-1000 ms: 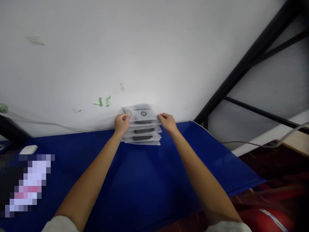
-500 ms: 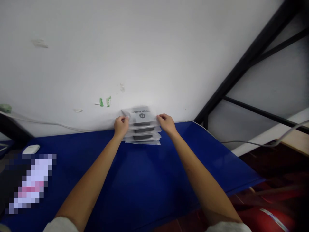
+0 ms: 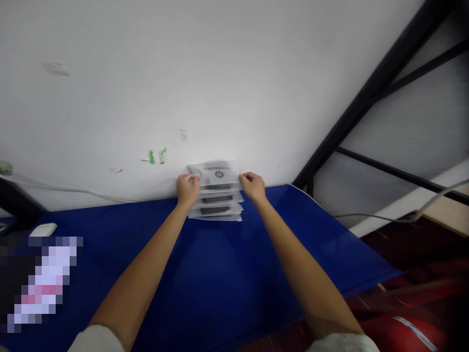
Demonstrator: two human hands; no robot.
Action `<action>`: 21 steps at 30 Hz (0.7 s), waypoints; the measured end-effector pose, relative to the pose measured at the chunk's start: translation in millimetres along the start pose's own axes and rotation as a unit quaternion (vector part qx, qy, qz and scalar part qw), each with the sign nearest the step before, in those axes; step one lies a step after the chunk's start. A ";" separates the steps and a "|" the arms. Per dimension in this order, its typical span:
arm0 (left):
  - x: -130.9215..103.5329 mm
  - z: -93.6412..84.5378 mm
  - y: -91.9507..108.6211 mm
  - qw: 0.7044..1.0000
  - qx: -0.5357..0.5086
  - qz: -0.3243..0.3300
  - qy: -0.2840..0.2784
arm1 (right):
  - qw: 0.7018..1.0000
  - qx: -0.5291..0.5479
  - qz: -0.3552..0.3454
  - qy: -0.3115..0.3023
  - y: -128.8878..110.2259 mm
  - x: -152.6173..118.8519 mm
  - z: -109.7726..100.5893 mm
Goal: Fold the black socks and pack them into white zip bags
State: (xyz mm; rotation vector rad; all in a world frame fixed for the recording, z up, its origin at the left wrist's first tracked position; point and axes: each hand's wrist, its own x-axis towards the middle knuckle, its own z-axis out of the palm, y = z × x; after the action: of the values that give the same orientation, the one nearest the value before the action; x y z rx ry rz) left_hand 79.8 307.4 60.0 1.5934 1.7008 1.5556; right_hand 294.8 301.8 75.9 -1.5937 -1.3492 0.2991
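A stack of several frosted plastic bags (image 3: 216, 211) with dark contents lies at the back of the blue table (image 3: 205, 274), close to the white wall. On top is a bag (image 3: 220, 176) with dark lettering and a round logo. My left hand (image 3: 188, 188) pinches the left edge of this top bag. At its right edge, my right hand (image 3: 252, 186) has finger and thumb closed on the bag. The bags below show their edges towards me, partly staggered.
A white rounded object (image 3: 43, 230) sits at the table's left, behind a blurred-out item. A cable (image 3: 84, 189) runs along the wall. Black metal bars (image 3: 351, 110) slant up on the right. Something red (image 3: 403, 332) is at the lower right, beyond the table.
The top bag and my left hand have shifted slightly right relative to the stack. My right hand keeps its hold at the right edge. The view has moved a little.
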 end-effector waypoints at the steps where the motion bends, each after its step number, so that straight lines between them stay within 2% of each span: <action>1: -0.5 0.7 -1.1 1.000 0.000 0.000 0.000 | 1.000 -0.003 0.002 0.000 1.5 -0.3 0.2; 14: -7.7 -4.6 -10.1 1.000 -0.010 -0.010 0.002 | 1.000 0.004 -0.008 -0.007 5.5 -4.6 1.2; 21: -16.6 -7.1 -16.5 1.000 -0.012 -0.005 -0.009 | 0.999 -0.005 -0.029 -0.014 0.2 -13.5 2.1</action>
State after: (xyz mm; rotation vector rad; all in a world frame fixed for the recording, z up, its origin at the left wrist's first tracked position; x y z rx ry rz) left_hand 71.3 293.6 41.6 1.5813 1.6727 1.5466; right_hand 288.7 291.4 69.5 -1.5616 -1.4184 0.2806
